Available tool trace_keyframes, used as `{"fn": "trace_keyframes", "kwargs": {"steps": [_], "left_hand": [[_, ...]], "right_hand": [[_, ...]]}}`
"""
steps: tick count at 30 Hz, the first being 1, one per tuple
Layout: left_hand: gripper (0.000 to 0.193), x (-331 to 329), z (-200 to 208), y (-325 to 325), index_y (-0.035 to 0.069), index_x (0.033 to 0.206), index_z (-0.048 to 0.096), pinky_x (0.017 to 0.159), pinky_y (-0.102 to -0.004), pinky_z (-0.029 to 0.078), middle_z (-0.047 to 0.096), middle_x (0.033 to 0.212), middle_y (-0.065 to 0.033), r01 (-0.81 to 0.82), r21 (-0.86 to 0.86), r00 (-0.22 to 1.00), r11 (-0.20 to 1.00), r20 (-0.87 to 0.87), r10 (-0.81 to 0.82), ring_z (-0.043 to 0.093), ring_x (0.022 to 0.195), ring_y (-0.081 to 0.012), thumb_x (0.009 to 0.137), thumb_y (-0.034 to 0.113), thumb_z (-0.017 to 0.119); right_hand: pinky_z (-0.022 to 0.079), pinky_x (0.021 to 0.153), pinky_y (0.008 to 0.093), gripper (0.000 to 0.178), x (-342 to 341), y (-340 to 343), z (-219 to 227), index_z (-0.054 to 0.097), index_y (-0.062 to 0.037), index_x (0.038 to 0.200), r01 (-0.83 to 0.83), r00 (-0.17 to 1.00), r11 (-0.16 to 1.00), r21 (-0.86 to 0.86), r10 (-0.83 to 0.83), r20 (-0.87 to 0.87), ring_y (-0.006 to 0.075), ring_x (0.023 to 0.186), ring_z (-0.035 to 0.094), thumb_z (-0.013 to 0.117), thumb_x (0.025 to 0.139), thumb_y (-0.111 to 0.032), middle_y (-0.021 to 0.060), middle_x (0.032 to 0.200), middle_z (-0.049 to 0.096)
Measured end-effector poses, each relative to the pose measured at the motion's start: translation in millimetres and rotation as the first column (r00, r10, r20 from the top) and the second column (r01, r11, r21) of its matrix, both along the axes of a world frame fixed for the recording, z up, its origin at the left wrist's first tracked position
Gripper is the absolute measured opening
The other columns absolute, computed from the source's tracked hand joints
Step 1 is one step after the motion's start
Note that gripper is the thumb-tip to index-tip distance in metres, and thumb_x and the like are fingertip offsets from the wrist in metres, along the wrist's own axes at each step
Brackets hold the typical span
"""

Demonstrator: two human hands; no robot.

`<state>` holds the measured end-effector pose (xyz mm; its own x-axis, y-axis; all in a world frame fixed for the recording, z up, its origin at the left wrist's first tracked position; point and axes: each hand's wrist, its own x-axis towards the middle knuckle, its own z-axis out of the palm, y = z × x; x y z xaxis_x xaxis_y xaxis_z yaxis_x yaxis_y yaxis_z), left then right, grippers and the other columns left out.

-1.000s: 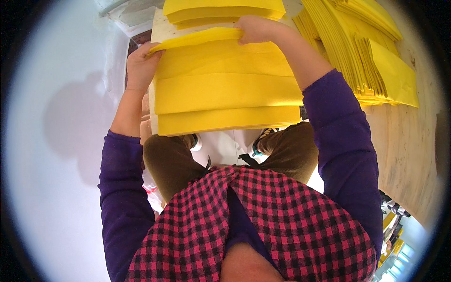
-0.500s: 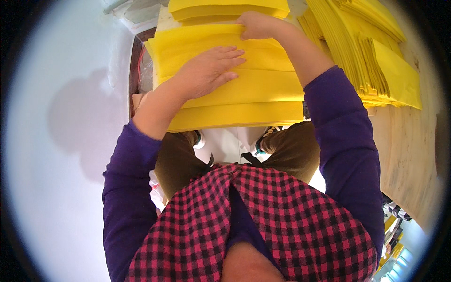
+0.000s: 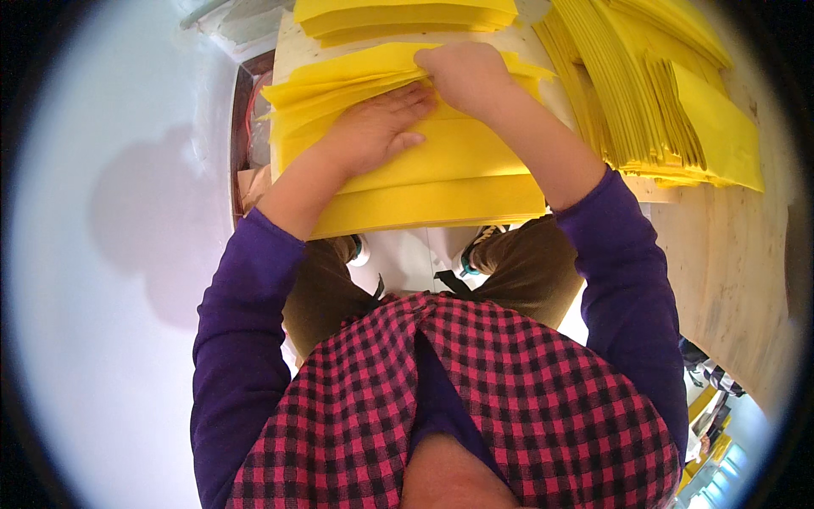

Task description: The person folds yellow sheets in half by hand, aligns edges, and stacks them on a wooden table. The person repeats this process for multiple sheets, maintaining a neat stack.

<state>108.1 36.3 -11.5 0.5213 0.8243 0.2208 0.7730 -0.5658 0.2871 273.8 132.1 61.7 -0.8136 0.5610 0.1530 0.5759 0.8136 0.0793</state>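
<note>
A stack of yellow fabric sheets (image 3: 475,161) lies before me on the table. My right hand (image 3: 468,78) is closed on the far edge of the top yellow sheet (image 3: 339,72), which is lifted and folded over toward me. My left hand (image 3: 381,123) rests flat on the stack with its fingers stretched out, their tips partly under the raised fold. How many layers the right fingers pinch is hidden.
Another yellow stack (image 3: 407,19) sits beyond at the far edge. Folded yellow pieces (image 3: 636,93) are piled on the wooden table (image 3: 729,254) to the right. A pale wall (image 3: 102,339) stands close on the left.
My right hand has drawn the sheet's far edge up and toward me, making a raised fold. My left hand has shifted slightly, its fingertips now beneath that fold.
</note>
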Motion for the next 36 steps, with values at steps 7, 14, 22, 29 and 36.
{"fn": "trace_keyframes", "kwargs": {"steps": [7, 14, 22, 29, 36], "left_hand": [[0.051, -9, 9, -26, 0.012, 0.139, 0.042, 0.11, -0.0383, 0.026, 0.04, 0.143, -0.0125, -0.136, -0.086, 0.991, 0.987, 0.005, 0.137, 0.035, 0.132, -0.0319, 0.093, 0.033, 0.048], [0.049, -44, 13, -64, 0.011, 0.139, 0.041, 0.108, -0.0394, 0.029, 0.042, 0.141, -0.016, -0.318, -0.221, 0.946, 0.922, -0.004, 0.325, 0.037, 0.13, -0.0354, 0.094, 0.03, 0.047], [0.027, -79, 17, -110, 0.004, 0.112, 0.061, 0.098, -0.0418, 0.038, 0.056, 0.122, -0.0165, -0.599, -0.008, 0.791, 0.8, 0.143, 0.594, 0.049, 0.115, -0.0372, 0.087, 0.015, 0.058], [0.043, -43, 48, -119, 0.008, 0.114, 0.061, 0.095, -0.0432, 0.041, 0.06, 0.113, -0.0145, -0.584, 0.447, 0.811, 0.678, 0.281, 0.514, 0.054, 0.111, -0.0328, 0.072, 0.01, 0.07], [0.057, 16, 49, -59, 0.012, 0.128, 0.051, 0.108, -0.0479, 0.028, 0.049, 0.134, -0.011, -0.468, 0.271, 0.878, 0.841, 0.04, 0.476, 0.042, 0.129, -0.0286, 0.074, 0.017, 0.068]], "right_hand": [[0.053, 0.062, 0.0431, 0.011, 8, -18, -9, 0.062, -0.0097, 0.086, 0.02, 1.0, 1.0, 0.005, -0.02, -0.021, 0.0319, 0.077, 0.067, 0.052, 0.082, -0.014, 0.0133, 0.08, 0.068], [0.054, 0.063, 0.0436, 0.012, 9, -29, -10, 0.062, -0.0091, 0.084, 0.035, 0.999, 0.999, -0.005, -0.035, -0.012, 0.0323, 0.077, 0.067, 0.051, 0.082, -0.013, 0.0135, 0.081, 0.068], [0.054, 0.065, 0.0436, 0.012, 13, -36, -9, 0.064, -0.0079, 0.083, -0.005, 0.999, 1.0, -0.022, 0.004, -0.041, 0.0324, 0.078, 0.067, 0.053, 0.08, -0.011, 0.014, 0.083, 0.068], [0.054, 0.064, 0.0417, 0.013, 13, -42, -7, 0.066, -0.0083, 0.083, 0.028, 1.0, 0.999, -0.023, -0.028, -0.013, 0.0318, 0.079, 0.068, 0.053, 0.08, -0.01, 0.0134, 0.084, 0.068], [0.052, 0.065, 0.0432, 0.014, 16, -45, -7, 0.061, -0.0099, 0.091, 0.04, 0.999, 0.999, -0.026, -0.039, 0.021, 0.0304, 0.081, 0.066, 0.051, 0.081, -0.009, 0.0119, 0.084, 0.067]]}}
